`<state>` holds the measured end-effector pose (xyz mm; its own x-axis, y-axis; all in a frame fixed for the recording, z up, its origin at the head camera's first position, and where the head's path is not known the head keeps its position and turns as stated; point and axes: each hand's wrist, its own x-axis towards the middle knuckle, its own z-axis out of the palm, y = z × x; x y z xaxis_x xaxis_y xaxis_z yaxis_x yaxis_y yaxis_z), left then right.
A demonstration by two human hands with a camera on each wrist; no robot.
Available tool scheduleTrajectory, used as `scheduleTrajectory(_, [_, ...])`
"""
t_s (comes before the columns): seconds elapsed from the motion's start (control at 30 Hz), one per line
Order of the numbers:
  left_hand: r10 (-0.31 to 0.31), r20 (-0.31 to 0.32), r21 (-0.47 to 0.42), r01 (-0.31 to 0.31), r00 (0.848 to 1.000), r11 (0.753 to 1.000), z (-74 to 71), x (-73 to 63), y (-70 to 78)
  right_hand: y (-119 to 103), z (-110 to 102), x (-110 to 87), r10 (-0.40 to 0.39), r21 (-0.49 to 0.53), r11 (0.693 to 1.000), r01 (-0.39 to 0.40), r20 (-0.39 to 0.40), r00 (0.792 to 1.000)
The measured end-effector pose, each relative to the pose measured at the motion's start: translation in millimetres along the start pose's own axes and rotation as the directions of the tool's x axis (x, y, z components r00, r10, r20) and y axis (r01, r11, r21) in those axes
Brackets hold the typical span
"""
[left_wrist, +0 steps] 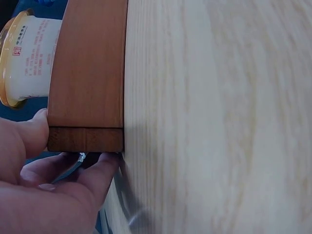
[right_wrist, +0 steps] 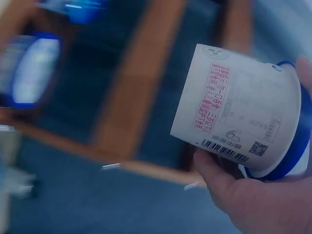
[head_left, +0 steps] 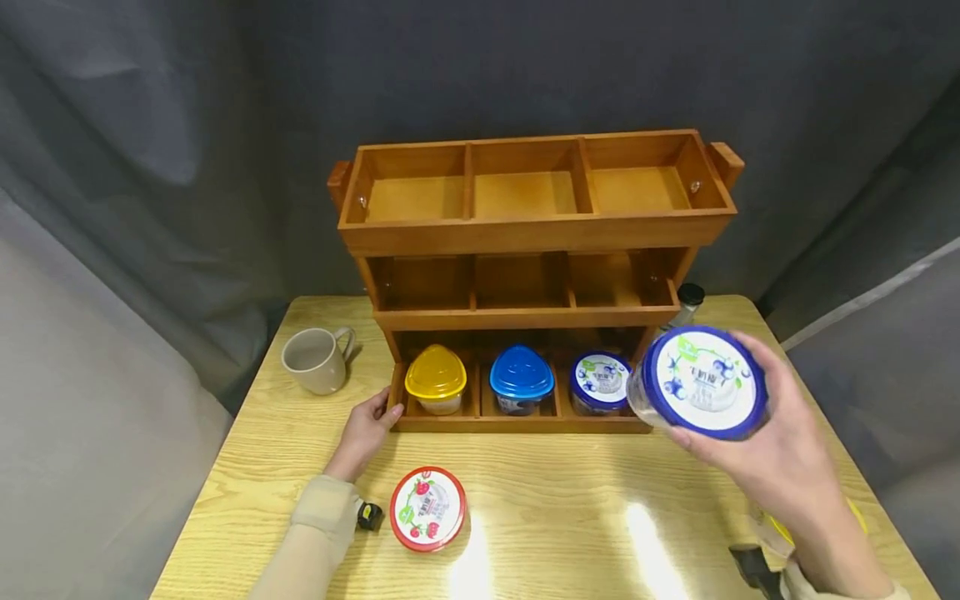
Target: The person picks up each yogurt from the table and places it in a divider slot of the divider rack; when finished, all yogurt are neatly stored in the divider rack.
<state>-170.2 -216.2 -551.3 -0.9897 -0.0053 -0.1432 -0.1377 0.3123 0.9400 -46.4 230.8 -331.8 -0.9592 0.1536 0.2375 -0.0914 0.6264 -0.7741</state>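
My right hand (head_left: 787, 437) grips a tub with a blue-rimmed, blueberry-print lid (head_left: 705, 383), raised in front of the right end of a three-tier wooden shelf (head_left: 536, 237). In the right wrist view the tub's white side (right_wrist: 234, 112) shows a barcode. My left hand (head_left: 367, 429) holds the bottom tier's left corner, thumb and fingers on different sides of the wood (left_wrist: 87, 73). The bottom tier's compartments hold a yellow-lidded tub (head_left: 437, 379), a blue dome-lidded tub (head_left: 522, 375) and another blueberry tub (head_left: 602, 379). A red-rimmed tub (head_left: 427, 508) stands on the table near my left forearm.
A beige mug (head_left: 313, 367) stands left of the shelf on the wooden table (head_left: 555, 500). Behind the shelf's right side is a black-capped jar (head_left: 691, 295). Something with a yellow rim (head_left: 780, 531) is partly hidden by my right forearm. Grey curtains surround the table.
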Motion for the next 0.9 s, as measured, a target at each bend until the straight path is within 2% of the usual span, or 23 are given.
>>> scheduleTrajectory(0.07, [0.0,0.006,0.005,0.0,1.0,1.0,1.0,0.5,0.0,-22.7,-9.0,14.4,-0.077,-0.001,0.997,0.077,-0.016,0.997])
scheduleTrajectory(0.23, [-0.008,0.004,0.011,0.008,1.0,1.0,1.2,0.6,-0.6,-80.3,-19.7,51.7,-0.188,-0.038,0.981,0.188,-0.005,0.982])
scheduleTrajectory(0.33, [-0.006,-0.001,0.005,0.006,1.0,1.0,0.7,0.5,-0.9,-109.4,-19.2,72.2,-0.238,-0.026,0.971,0.238,0.015,0.971])
scheduleTrajectory(0.47, [0.009,-0.011,0.01,-0.009,1.0,1.0,-0.2,1.1,0.3,-143.7,-14.6,98.4,-0.267,-0.002,0.964,0.267,0.055,0.962])
scheduleTrajectory(0.7, [0.02,-0.02,0.036,-0.019,1.0,0.999,0.2,2.1,-2.4,-200.9,10.9,144.7,-0.303,0.027,0.953,0.302,0.15,0.941])
scheduleTrajectory(0.9, [0.025,-0.034,0.041,-0.023,0.999,0.999,1.4,1.5,-4.0,-232.4,48.1,175.1,-0.337,0.033,0.94,0.338,0.231,0.913])
